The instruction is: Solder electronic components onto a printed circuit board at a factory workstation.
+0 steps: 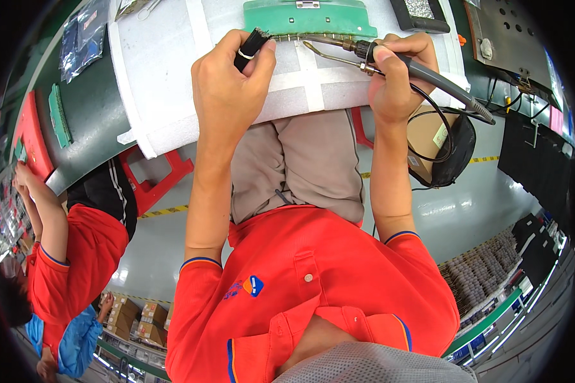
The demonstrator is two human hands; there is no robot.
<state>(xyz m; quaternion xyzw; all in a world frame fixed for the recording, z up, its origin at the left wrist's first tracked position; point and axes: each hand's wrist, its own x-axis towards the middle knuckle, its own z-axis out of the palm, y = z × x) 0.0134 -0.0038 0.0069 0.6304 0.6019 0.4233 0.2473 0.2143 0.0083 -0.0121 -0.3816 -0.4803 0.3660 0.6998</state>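
My left hand (227, 96) is closed round a short black brush (251, 50) with a light band and frayed bristles pointing up to the right. My right hand (399, 73) grips a soldering iron (421, 71) with a grey handle and a thin curved metal tube alongside its tip. The iron's tip reaches left to the near edge of a green fixture (306, 22), where a row of small metal pins shows. The brush bristles sit close to the left part of that same edge. Whether tip or bristles touch the pins I cannot tell.
White foam padding (153, 70) with tape strips covers the bench. A black tray (421, 13) with a metallic scrubber stands at the far right, near a metal box (508, 38). A black cable loops beside my right forearm. At the left, another person (76, 255) works beside a red tray (35, 137).
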